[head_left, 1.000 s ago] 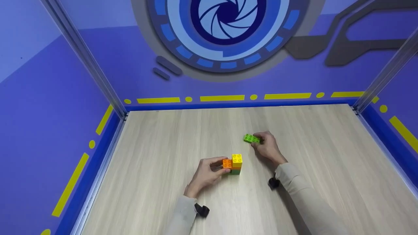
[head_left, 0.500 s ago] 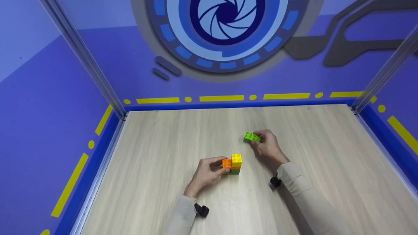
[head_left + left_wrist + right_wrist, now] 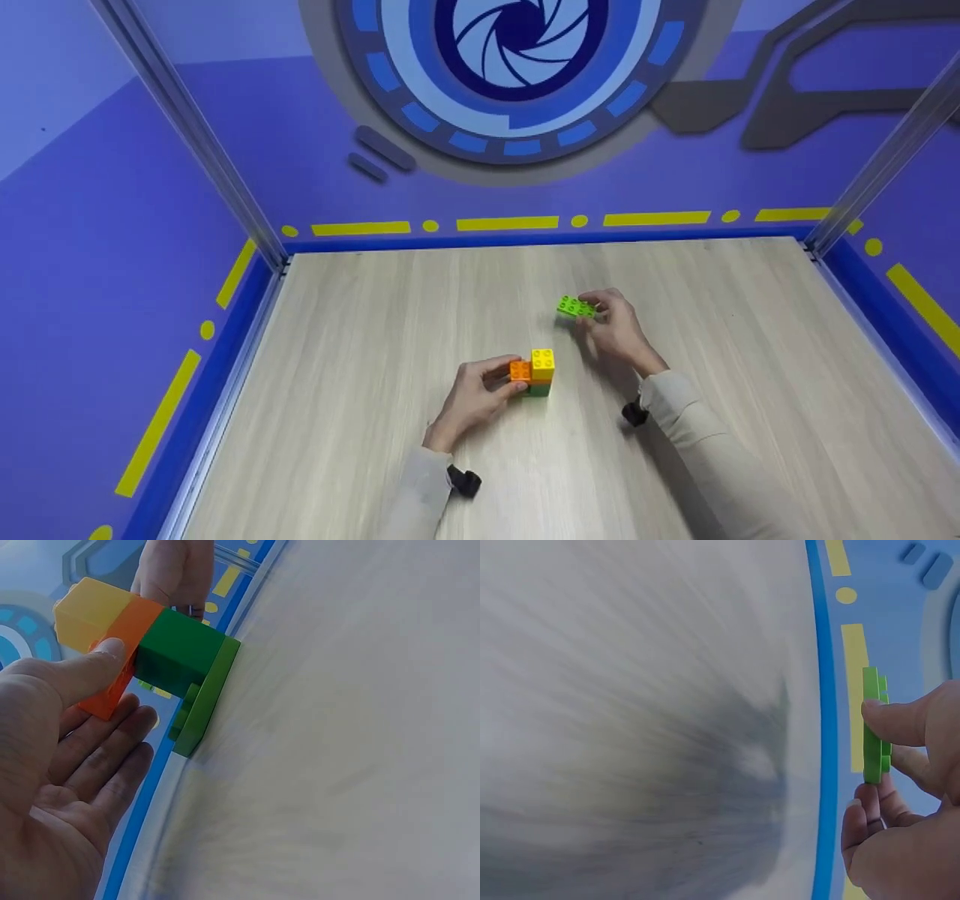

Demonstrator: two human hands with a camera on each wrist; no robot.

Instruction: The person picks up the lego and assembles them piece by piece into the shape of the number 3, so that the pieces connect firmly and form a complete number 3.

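Observation:
My left hand (image 3: 480, 396) pinches the orange brick (image 3: 520, 370) of a small toy-brick stack between thumb and fingers. A yellow brick (image 3: 91, 613) tops that stack. Below the orange layer sits a dark green brick (image 3: 178, 649), and a thin light green brick (image 3: 204, 706) forms the base, which appears to stand on the tabletop. Further back and to the right, my right hand (image 3: 616, 328) pinches a thin lime green brick (image 3: 871, 727) at one end. Its studs face up, and a shadow lies under it, apart from the brick. Fingers cover its right end.
A pale wood-grain table (image 3: 360, 337) lies under both hands. Blue-purple panels (image 3: 247, 135) with yellow marks enclose its back and sides, joined by metal corner posts (image 3: 202, 142). Black wrist devices (image 3: 465, 482) are worn at both cuffs.
My right hand has moved slightly away from me and raised the lime green brick off the table. The left hand and the stack have stayed in place.

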